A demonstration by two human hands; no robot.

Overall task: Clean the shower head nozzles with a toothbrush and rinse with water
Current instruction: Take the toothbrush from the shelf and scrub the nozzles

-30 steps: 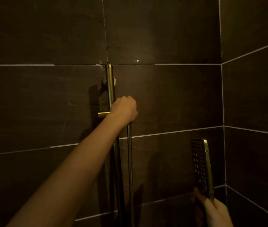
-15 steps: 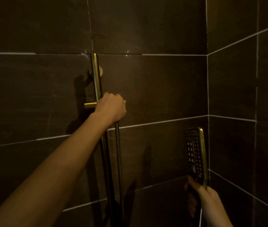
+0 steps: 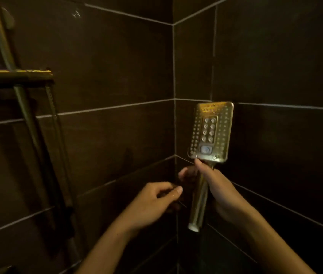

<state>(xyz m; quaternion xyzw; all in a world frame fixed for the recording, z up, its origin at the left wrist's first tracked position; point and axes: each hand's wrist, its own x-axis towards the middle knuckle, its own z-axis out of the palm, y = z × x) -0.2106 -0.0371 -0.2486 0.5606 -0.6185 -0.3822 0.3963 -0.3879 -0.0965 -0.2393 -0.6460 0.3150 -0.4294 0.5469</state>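
Head view shows dark tiled walls (image 3: 107, 66) meeting in a corner, the brass rail (image 3: 21, 95) near the left edge. My right hand (image 3: 219, 191) is wrapped around the handle of the shower head (image 3: 211, 133), which stands upright by the corner, nozzles toward me. My left hand (image 3: 153, 202) hangs beside it, fingers (image 3: 173, 191) loosely curled on nothing I can make out; no toothbrush shows. Wet-looking brass could slip from my grip.

One head-worn wide-angle view looks forward and slightly down into a corner of dark tiled walls (image 3: 117, 66), close in. Both bare forearms enter from the lower edge; a brass-coloured slide rail (image 3: 2, 40) fills the left edge.
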